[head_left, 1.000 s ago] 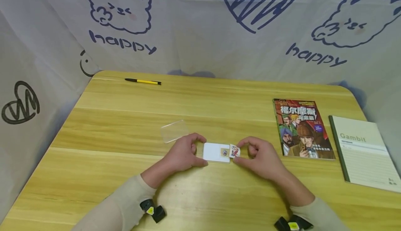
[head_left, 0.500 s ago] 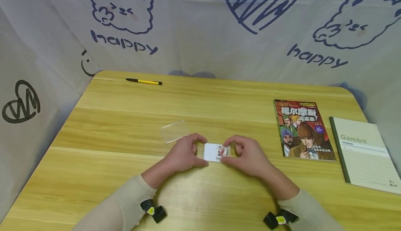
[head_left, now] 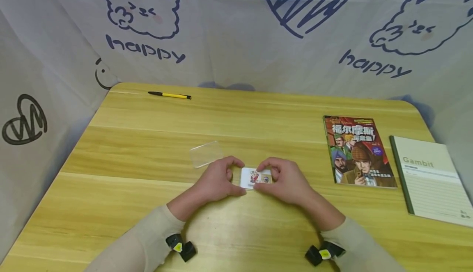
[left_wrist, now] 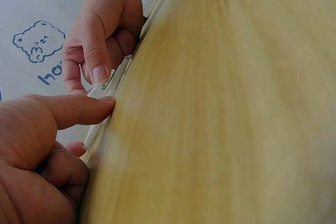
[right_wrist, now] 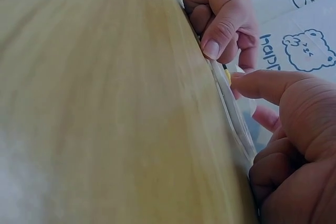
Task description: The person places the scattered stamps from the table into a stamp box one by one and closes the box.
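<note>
A small flat white rectangular case (head_left: 244, 179) lies on the wooden table (head_left: 236, 231) in the head view. My left hand (head_left: 214, 182) grips its left end, thumb on the near edge and a finger on the far edge. My right hand (head_left: 290, 182) pinches a small picture card (head_left: 254, 177) with a colourful print over the middle of the case. Right of that card, a second small tan piece with a dark round mark (head_left: 266, 179) shows on the case. Both wrist views see the case nearly edge-on, so its top is hidden there.
A clear plastic cover (head_left: 204, 155) lies just beyond my left hand. Farther back is a yellow and black pen (head_left: 170, 95). To the right lie a comic-style book (head_left: 358, 153) and a notebook (head_left: 430, 179). A white drawn-on cloth (head_left: 229, 38) stands behind the table.
My right hand has moved left with the picture card, from the case's right end to its middle. The tan piece, covered half a second ago, shows again. The left hand has stayed put.
</note>
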Motion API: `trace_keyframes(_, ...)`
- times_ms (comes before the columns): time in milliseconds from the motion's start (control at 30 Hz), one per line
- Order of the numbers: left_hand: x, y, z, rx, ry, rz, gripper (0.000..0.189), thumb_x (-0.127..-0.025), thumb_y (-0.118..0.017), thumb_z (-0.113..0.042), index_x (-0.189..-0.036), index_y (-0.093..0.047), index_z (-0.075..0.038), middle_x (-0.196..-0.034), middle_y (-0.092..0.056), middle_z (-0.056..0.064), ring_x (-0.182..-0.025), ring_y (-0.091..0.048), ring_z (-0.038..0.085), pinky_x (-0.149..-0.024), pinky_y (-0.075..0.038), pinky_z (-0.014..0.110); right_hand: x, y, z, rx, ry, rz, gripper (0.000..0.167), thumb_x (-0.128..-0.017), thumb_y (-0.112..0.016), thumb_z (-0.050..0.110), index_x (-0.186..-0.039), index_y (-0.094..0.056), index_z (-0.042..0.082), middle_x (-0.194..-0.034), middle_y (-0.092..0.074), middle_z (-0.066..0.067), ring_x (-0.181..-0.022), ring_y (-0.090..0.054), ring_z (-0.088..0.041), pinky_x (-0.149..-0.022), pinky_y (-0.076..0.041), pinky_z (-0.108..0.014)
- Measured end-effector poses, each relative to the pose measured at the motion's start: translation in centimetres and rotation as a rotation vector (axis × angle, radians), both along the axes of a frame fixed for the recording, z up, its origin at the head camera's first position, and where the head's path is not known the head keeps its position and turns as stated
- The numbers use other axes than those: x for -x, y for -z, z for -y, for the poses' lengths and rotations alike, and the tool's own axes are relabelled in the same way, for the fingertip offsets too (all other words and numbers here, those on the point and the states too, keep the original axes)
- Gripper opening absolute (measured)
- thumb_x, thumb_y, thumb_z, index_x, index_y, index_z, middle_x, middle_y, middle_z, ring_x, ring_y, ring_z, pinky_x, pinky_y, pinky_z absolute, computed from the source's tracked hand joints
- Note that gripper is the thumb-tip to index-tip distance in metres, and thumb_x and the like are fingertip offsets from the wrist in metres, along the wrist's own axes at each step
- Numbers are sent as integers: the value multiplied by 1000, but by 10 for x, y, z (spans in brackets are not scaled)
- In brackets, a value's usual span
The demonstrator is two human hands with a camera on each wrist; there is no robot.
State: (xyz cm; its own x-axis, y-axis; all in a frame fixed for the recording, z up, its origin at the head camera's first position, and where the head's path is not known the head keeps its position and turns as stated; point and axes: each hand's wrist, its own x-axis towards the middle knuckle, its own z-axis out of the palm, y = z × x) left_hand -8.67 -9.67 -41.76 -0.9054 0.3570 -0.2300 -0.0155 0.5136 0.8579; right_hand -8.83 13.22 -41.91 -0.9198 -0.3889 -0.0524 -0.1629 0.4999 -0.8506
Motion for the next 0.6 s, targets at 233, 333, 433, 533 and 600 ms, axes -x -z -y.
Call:
trace_keyframes(233, 0, 0, 0, -12, -2, 2, 65, -66, -92, -7, -124, -61, -6, -58, -39, -3, -47, -34, 11, -45, -30, 26, 1, -2, 3, -45, -6, 11, 37, -73, -91, 22, -102, -70, 17, -55, -34, 6, -49, -29, -8, -47, -28, -23)
trace_keyframes(333, 0, 1, 0, -11, 3, -6, 65, -66, -92, -7, -124, -61, -6, -57, -38, -4, -46, -33, 10, -45, -29, 26, 2, -1, 4, -53, -8, 19, 38, -72, -91, 22, -103, -70, 17, -55, -34, 6, -49, -30, -7, -47, -29, -23)
trace_keyframes(433, 0, 2, 0, -12, 12, -23, 65, -66, -92, -7, -123, -61, -4, -57, -38, -4, -46, -33, 10, -44, -29, 26, 2, -1, 5, -57, -11, 20, 38, -72, -92, 22, -102, -70, 17, -54, -33, 6, -49, -29, -7, -47, -29, -23)
trace_keyframes(533, -1, 2, 0, -14, 15, -31, 64, -66, -92, -7, -123, -61, -4, -57, -38, -4, -46, -33, 10, -44, -29, 26, 2, 0, 5, -63, -15, 19, 38, -71, -92, 23, -102, -70, 17, -54, -32, 7, -49, -29, -7, -47, -30, -23)
trace_keyframes(600, -1, 1, 0, -14, 13, -32, 64, -66, -92, -7, -123, -61, -4, -57, -38, -4, -46, -33, 10, -45, -29, 26, 3, 0, 6, -66, -17, 18, 38, -71, -92, 23, -103, -70, 17, -55, -31, 7, -49, -29, -7, -48, -30, -23)
